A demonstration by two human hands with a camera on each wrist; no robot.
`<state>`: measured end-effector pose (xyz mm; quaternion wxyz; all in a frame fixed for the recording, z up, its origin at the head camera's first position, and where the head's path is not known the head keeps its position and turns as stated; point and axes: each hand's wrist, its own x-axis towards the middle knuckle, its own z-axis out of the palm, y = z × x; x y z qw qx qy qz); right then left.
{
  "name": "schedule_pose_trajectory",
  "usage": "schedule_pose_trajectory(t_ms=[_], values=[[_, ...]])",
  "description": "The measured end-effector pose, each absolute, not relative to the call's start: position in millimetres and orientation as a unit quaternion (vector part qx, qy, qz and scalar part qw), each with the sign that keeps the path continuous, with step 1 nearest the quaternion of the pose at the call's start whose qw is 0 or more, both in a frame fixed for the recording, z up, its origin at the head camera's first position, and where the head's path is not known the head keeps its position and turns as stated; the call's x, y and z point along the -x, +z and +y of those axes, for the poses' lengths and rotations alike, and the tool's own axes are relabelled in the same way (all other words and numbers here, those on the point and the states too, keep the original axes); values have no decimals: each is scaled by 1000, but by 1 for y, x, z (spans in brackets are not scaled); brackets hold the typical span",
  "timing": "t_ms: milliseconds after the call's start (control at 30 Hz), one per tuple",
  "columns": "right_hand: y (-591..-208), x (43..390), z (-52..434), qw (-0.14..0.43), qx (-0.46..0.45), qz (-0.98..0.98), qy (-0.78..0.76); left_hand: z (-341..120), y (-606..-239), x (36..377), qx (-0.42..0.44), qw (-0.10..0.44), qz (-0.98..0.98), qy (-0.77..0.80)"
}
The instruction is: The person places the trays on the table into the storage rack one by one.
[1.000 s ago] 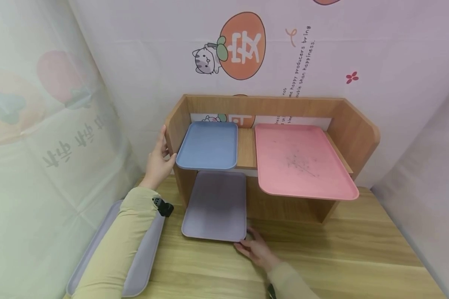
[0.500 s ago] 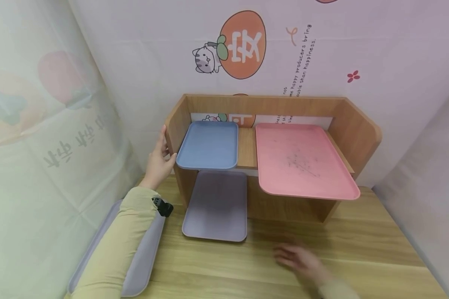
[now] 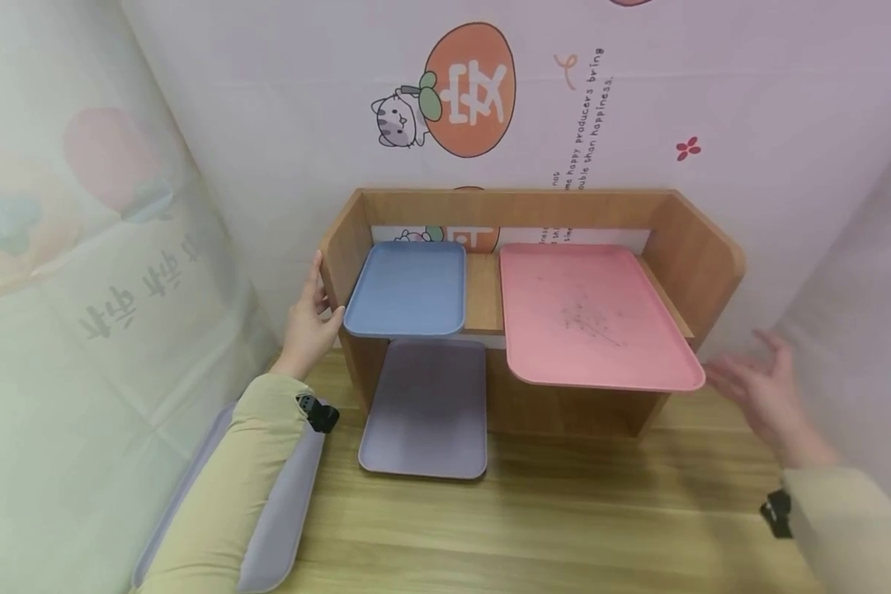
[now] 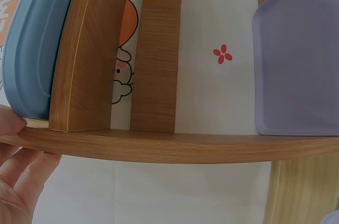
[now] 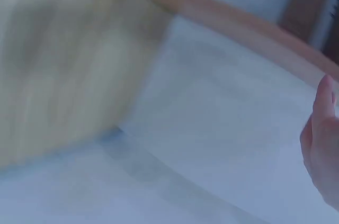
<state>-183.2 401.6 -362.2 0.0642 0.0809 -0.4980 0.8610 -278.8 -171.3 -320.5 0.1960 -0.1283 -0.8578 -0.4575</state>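
A two-level wooden shelf (image 3: 520, 207) stands at the back of the table. My left hand (image 3: 308, 330) holds its left side panel, thumb on the inner side by the corner of a blue tray (image 3: 408, 289) and fingers on the outside, as the left wrist view also shows. Right of the blue tray, a pink tray (image 3: 601, 322) with dark marks juts over the shelf's front edge. On the lower level lies a purple tray (image 3: 425, 412), its front part sticking out. My right hand (image 3: 768, 396), blurred, has fingers spread beside the shelf's right end and holds nothing.
Partly under my left forearm, another purple tray (image 3: 285, 511) lies on the wood-grain table (image 3: 564, 528). Printed cloth (image 3: 289, 124) hangs behind the shelf and along both sides, close to my right hand.
My right hand has let go of the lower purple tray's front right corner and moved right and up to the shelf's right end. The left hand keeps its hold; the view shifts slightly.
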Motion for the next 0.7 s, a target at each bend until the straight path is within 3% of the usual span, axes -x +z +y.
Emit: schedule_pose_trajectory(t_ms=[100, 233, 400, 700], values=[[-326, 193, 398, 132, -73, -583, 798, -171, -320, 277, 127, 198, -859, -454], [-294, 201, 393, 178, -63, -732, 654, -171, -320, 278, 126, 198, -860, -454], [-276, 206, 387, 191, -14, -868, 459, -170, -321, 278, 129, 198, -858, -457], [-271, 213, 376, 189, 26, -896, 402, -173, -321, 279, 134, 187, -860, -455]])
